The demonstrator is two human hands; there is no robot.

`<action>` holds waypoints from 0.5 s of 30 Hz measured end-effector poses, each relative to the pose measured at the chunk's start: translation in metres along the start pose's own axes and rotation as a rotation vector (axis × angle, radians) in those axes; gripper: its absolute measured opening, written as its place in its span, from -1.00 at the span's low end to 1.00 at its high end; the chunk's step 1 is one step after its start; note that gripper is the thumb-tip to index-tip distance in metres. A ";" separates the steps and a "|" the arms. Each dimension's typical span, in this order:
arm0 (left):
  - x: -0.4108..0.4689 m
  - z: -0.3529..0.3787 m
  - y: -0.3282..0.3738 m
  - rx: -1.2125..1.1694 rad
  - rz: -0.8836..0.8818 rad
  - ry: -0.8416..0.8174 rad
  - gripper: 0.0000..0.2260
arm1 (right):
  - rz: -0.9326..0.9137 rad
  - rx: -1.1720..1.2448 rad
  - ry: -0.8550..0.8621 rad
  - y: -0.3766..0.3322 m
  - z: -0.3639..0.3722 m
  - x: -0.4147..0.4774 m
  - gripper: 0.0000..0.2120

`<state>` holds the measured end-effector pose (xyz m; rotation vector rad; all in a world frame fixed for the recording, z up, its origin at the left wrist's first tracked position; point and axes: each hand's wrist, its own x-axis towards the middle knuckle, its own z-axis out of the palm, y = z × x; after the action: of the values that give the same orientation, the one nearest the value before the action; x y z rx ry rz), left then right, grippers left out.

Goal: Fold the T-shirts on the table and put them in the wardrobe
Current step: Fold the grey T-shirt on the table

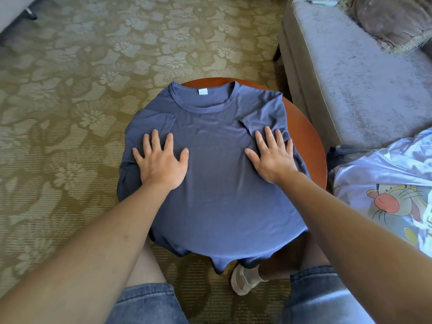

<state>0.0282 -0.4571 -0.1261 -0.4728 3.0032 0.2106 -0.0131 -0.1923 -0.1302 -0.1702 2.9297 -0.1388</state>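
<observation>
**A:** Entry one. Where was the shirt?

**B:** The blue T-shirt (217,183) lay front up over the round wooden table (306,141). Its collar (203,106) sat at the far side, and the hem hung off the near edge toward the person's knees.

**A:** And the hands?

**B:** Both were flat on the chest of the shirt. The left hand (161,160) and right hand (273,157) had their fingers straight and spread, palms pressing down and gripping nothing. The right fingertips rested on the right sleeve (264,127), which was turned in.

**A:** How would the cloth handle?

**B:** My judgement: thin jersey, light and limp, with no stiffness to hold a crease. It would probably slide on the polished wood, and the overhanging hem could drag it.

**A:** Where should it be taken hold of?

**B:** I would pinch at a shoulder seam and at the side edge below it, then carry that side across. A palm should stay on the middle to anchor the cloth.

**A:** Anything else to note?

**B:** A pale garment with a cartoon print (385,195) lay just beside the table on the right. A grey sofa (350,78) stood beyond it. No wardrobe was in view.
</observation>
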 end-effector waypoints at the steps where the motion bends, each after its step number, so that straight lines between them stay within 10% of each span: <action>1: 0.003 0.000 0.001 0.009 -0.003 -0.011 -0.38 | 0.015 0.005 0.009 0.001 0.001 0.004 -0.32; 15: 0.063 -0.007 0.031 -0.003 0.069 -0.096 -0.30 | 0.131 0.022 0.071 0.028 -0.010 0.041 -0.32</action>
<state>-0.0413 -0.4481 -0.1228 -0.3490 2.9275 0.2364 -0.0583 -0.1685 -0.1319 0.0312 2.9973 -0.1606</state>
